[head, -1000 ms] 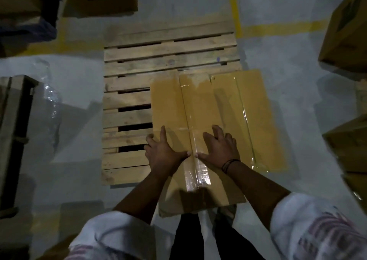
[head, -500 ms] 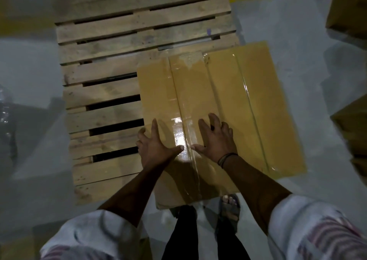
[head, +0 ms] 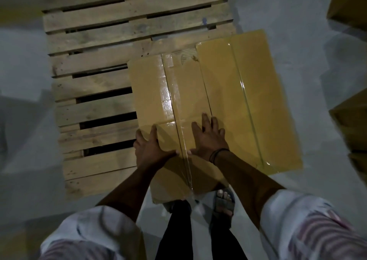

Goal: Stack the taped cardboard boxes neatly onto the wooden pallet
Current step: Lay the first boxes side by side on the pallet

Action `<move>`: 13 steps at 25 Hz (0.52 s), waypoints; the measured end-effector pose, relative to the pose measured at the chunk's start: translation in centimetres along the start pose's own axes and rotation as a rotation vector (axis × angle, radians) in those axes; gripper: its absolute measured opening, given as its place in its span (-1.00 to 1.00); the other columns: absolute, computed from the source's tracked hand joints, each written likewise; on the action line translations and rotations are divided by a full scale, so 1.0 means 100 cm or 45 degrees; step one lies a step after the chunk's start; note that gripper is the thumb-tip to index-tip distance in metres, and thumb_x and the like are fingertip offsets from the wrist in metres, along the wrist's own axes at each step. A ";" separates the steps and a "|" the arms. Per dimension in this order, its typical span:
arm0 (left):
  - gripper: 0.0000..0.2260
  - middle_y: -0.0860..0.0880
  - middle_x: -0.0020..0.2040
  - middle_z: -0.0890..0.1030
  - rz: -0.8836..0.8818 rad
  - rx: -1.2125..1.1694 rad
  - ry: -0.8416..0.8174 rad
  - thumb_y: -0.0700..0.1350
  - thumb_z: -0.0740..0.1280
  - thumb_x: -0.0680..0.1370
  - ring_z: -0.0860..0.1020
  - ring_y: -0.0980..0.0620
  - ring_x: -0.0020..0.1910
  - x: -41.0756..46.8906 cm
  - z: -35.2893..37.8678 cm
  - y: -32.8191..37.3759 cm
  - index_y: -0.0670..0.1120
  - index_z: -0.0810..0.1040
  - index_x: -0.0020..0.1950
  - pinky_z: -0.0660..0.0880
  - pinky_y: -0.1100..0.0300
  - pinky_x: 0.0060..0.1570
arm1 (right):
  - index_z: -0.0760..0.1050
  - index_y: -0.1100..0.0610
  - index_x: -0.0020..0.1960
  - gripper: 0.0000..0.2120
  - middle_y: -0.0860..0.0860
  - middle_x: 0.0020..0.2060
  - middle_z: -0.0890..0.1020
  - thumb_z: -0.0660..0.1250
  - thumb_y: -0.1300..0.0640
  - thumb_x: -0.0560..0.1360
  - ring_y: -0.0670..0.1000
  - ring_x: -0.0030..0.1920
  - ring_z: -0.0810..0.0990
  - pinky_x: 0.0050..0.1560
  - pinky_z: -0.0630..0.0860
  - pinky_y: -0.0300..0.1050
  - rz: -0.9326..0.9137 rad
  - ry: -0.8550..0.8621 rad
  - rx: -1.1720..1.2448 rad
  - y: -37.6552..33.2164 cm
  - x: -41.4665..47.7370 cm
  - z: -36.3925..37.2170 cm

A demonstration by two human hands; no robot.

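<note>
Both hands lie open and flat on top of the box (head: 151, 92), fingers spread and gripping nothing: the left hand (head: 151, 148) near the box's left edge, the right hand (head: 206, 138) just right of the tape (head: 168, 100) running down its middle. The box sits on the right part of the pallet (head: 99, 61), its near end seeming to reach past the pallet's near edge, side against a second box (head: 258, 100) on its right. Flat palms only push or press, so control here is weak. The glossy tape looks slick, and a palm could slide along it and leave the box behind. An uneven push, one hand harder than the other, would likely turn the box and leave it crooked against its neighbour. The open gaps between the slats could catch the bottom edge and stop or tip it. Rubbing along the second box may drag that one rightward, where it looks to hang past the pallet's side, though from this angle I cannot tell for sure. The cardboard is torn (head: 184, 56) at the far end beside the tape, a weak spot under load. A sandalled foot (head: 225, 200) stands right by the near end, so a box slipping back could land on the toes.
</note>
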State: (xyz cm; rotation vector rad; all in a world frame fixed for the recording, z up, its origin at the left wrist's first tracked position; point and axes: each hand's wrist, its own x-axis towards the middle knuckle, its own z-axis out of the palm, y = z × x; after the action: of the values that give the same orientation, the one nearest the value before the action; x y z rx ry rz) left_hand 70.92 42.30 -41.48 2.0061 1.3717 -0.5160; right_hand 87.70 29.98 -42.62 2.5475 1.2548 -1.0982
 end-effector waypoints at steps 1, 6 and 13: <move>0.21 -0.22 0.65 -0.21 0.008 0.056 -0.019 0.37 0.59 0.25 0.01 -0.40 0.57 -0.002 0.000 0.001 0.14 -0.08 0.67 0.21 -0.28 0.47 | 0.00 -0.04 0.57 -0.05 0.10 0.59 -0.29 0.49 -0.22 0.40 0.32 0.57 -0.25 0.46 0.05 0.41 -0.008 0.008 -0.004 0.003 -0.002 0.001; 0.13 -0.15 0.66 -0.24 0.153 0.259 -0.171 0.32 0.58 0.30 -0.12 -0.40 0.60 -0.033 0.015 0.012 0.15 -0.06 0.67 0.18 -0.34 0.51 | 0.02 -0.03 0.58 -0.09 0.10 0.60 -0.27 0.50 -0.12 0.44 0.32 0.57 -0.25 0.51 0.06 0.32 -0.026 -0.045 0.037 0.024 -0.036 0.012; 0.04 -0.05 0.68 -0.19 0.311 0.383 -0.160 0.24 0.55 0.40 -0.18 -0.27 0.64 -0.111 0.075 0.025 0.14 -0.06 0.67 0.04 -0.20 0.57 | 0.02 -0.01 0.57 -0.06 0.14 0.59 -0.24 0.52 -0.14 0.41 0.33 0.57 -0.21 0.52 0.12 0.32 -0.102 -0.069 -0.005 0.056 -0.106 0.061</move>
State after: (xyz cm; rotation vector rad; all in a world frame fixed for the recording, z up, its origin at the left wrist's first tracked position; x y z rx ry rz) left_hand 69.37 28.98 -39.04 2.2980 1.0020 -0.7569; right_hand 84.03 17.08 -41.55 2.4665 1.3550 -1.1711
